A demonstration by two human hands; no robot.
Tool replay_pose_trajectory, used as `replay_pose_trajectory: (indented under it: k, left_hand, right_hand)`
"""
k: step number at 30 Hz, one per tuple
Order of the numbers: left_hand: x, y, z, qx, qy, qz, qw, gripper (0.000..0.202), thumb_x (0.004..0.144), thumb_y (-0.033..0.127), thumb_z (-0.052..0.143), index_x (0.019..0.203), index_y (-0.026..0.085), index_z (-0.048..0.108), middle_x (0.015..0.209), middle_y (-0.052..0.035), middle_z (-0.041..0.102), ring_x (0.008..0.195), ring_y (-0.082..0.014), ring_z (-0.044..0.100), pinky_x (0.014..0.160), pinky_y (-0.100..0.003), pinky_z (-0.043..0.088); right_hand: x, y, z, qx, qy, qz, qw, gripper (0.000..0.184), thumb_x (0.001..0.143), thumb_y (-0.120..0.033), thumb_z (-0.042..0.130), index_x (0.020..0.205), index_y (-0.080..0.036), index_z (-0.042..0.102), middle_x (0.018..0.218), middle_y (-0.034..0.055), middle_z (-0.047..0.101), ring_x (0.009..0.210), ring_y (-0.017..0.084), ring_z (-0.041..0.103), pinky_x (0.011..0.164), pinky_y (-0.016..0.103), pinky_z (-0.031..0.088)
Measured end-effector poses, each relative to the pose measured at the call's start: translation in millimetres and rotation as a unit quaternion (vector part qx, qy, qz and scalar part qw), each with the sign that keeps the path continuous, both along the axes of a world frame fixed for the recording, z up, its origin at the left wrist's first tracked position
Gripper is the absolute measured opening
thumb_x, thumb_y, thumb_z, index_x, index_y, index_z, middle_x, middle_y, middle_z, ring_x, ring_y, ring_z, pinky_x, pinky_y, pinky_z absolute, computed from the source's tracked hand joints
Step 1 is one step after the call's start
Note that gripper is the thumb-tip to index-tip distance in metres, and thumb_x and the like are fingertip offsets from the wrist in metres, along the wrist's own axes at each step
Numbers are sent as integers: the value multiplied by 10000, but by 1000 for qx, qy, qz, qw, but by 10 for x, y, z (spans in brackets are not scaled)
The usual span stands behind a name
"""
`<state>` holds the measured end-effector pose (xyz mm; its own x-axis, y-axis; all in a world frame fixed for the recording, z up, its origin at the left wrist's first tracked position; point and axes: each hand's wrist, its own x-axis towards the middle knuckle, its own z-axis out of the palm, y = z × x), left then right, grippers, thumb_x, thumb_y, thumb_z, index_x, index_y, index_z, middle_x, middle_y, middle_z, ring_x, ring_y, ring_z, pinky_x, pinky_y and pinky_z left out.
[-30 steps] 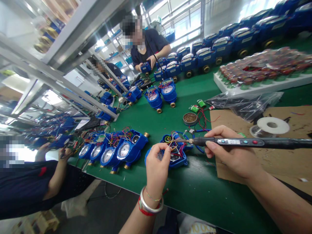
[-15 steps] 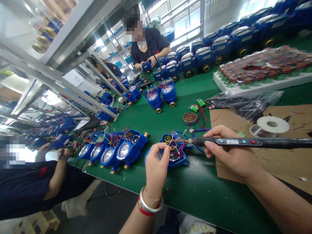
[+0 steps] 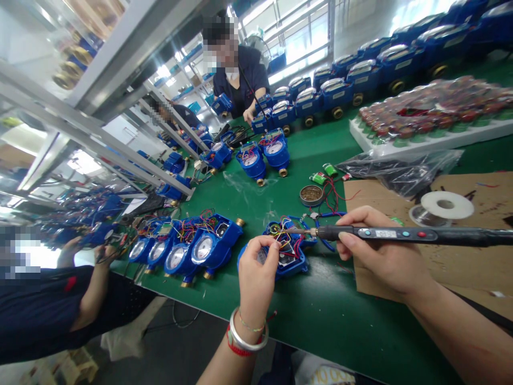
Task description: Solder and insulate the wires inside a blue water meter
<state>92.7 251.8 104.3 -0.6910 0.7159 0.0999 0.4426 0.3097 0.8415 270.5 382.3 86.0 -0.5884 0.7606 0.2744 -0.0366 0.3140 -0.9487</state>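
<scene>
My right hand (image 3: 379,251) grips a black soldering iron (image 3: 404,235) with a small display and buttons. Its tip reaches left into the wiring of an open blue water meter (image 3: 294,262). Thumb and forefinger of my left hand (image 3: 258,267) are pinched at the near end of those wires, apparently on a thin wire (image 3: 284,246); the fingers hide the exact spot. Red, yellow and dark wires (image 3: 294,238) spill from the meter's housing. Thin smoke (image 3: 256,195) hangs above the green table behind it.
Several open meters (image 3: 204,248) stand in a row on the left. Behind are a round tin (image 3: 311,195), green batteries (image 3: 318,178) and two more meters (image 3: 276,151). To the right lie cardboard (image 3: 385,278), a solder spool (image 3: 447,206) and a plastic-wrapped tray (image 3: 433,136). Co-workers sit across and left.
Smoke has appeared above the table behind the meter. My hands and the iron have stayed almost still. The co-worker across has moved a blue meter to the left, hands now apart.
</scene>
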Motion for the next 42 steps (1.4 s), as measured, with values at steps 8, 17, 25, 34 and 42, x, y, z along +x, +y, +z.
replay_pose_trajectory:
  k: [8, 17, 25, 34, 42]
  left_hand:
    - [0, -4, -2, 2, 1, 2, 1000, 124, 847, 292, 582, 801, 196, 645, 875, -25, 689, 873, -179, 631, 830, -297, 463]
    - [11, -3, 15, 1, 1, 2, 1000, 127, 850, 295, 580, 805, 192, 639, 884, -26, 685, 885, -179, 627, 850, -301, 456]
    - [8, -12, 4, -3, 17, 2, 1000, 123, 860, 285, 574, 808, 192, 635, 896, -23, 677, 898, -177, 619, 864, -309, 446]
    - [29, -47, -59, 15, 63, -9, 998, 116, 880, 278, 548, 822, 197, 609, 897, -23, 660, 908, -180, 608, 876, -320, 438]
    - [-38, -49, -105, 16, 98, -38, 994, 141, 883, 301, 522, 820, 201, 599, 912, -28, 655, 932, -187, 597, 881, -321, 429]
  right_hand:
    - [-1, -7, 30, 0, 0, -4, 1000, 140, 913, -367, 591, 975, -250, 545, 657, -34, 637, 583, 137, 619, 567, 252, 494]
    - [8, -15, 35, -15, 12, -4, 1000, 131, 916, -350, 586, 981, -251, 531, 657, -35, 630, 581, 140, 618, 570, 261, 492]
    - [16, -13, 46, -4, 32, -4, 999, 104, 926, -316, 568, 988, -244, 528, 661, -39, 624, 580, 127, 611, 554, 242, 480]
    - [90, 20, 83, -6, 59, -53, 997, 103, 907, -273, 595, 979, -220, 543, 673, -32, 625, 570, 122, 615, 556, 235, 502]
    - [708, -49, 253, 78, 62, -293, 951, 123, 789, -224, 670, 899, -190, 628, 633, 8, 629, 547, 156, 618, 550, 255, 513]
